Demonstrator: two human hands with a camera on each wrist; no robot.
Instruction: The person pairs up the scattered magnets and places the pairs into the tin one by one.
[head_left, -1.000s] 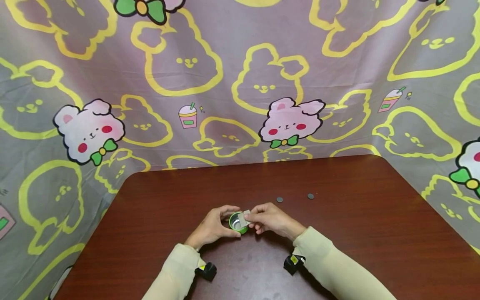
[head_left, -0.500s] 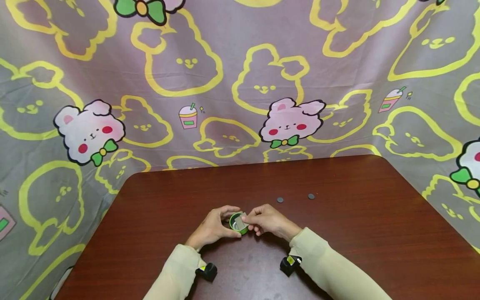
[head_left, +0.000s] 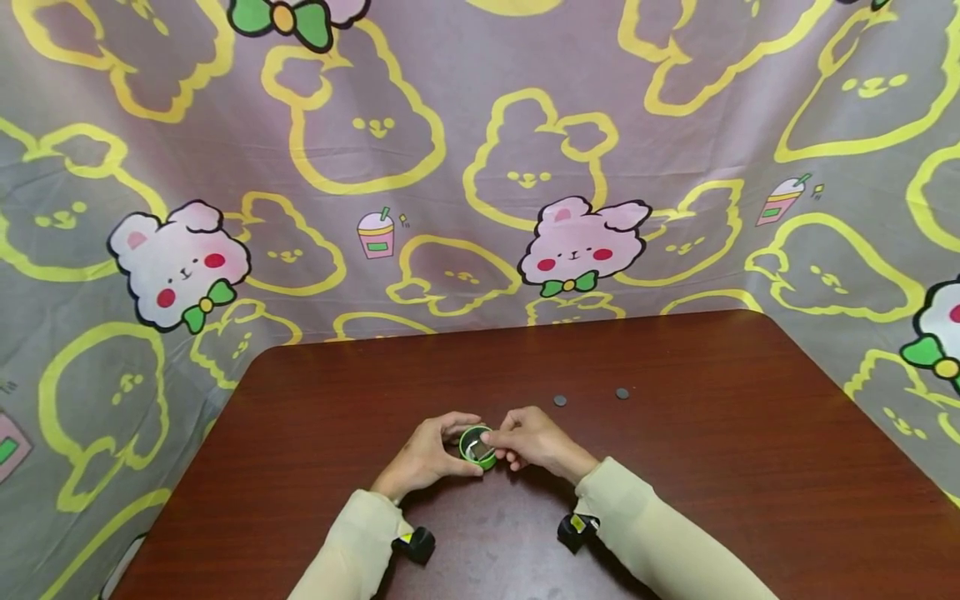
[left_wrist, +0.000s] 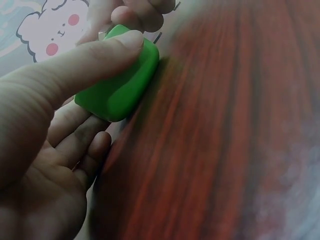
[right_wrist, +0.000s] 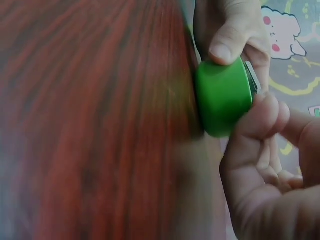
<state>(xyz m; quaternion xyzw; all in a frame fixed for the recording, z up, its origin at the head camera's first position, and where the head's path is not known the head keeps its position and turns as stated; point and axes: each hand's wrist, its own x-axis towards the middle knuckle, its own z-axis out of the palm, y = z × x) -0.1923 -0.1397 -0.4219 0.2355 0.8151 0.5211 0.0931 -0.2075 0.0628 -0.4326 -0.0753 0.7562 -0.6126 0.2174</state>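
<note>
Cream sleeves, long ones | black box by each cuff, yellow patch showing | left hand, right hand both bare

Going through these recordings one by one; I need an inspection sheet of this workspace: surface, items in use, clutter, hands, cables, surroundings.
Surface: dark red-brown wood-grain table, with a light sheen near the person.
Items in use: green round container, open mouth showing a shiny interior; small flat piece at the mouth, partly hidden by fingers.
Clutter: dark disc and second disc, lying apart on the table beyond the right hand.
Hands: left hand grips the container; right hand pinches the flat piece.
Cables: nothing seen.
Surroundings: cloth backdrop printed with yellow outlines and rabbit faces, behind the table and at both sides.
</note>
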